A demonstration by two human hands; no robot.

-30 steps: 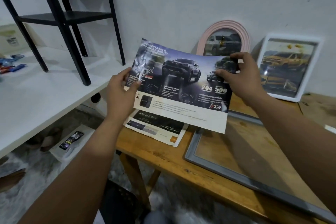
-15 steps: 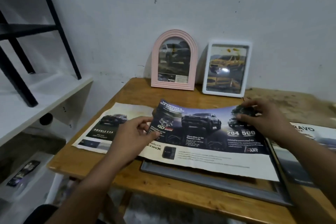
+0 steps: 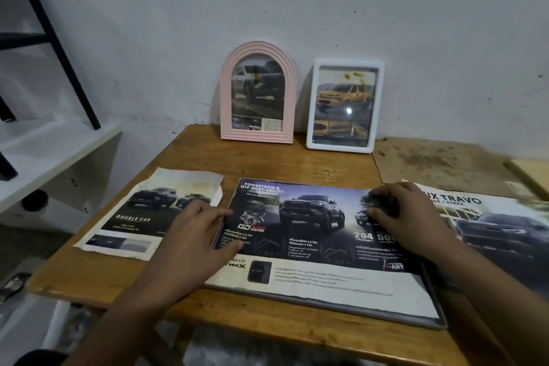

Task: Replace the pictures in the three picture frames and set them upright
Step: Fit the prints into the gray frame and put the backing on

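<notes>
Both the left hand (image 3: 198,231) and right hand (image 3: 407,217) press flat-fingered on the truck picture (image 3: 312,235) lying over the grey frame (image 3: 326,304), mostly hidden.

Pretty dim in here, flat greyish light with a cool cast on the wall (image 3: 326,9). There's a small bright glare spot on the glass of the white frame (image 3: 312,104), and the pink arched frame (image 3: 226,92) shows murky reflections. Soft shadows sit under both hands. Wide-angle bend at the edges, the black rack (image 3: 53,38) leans. Bottom corners go blurry and dark.
</notes>
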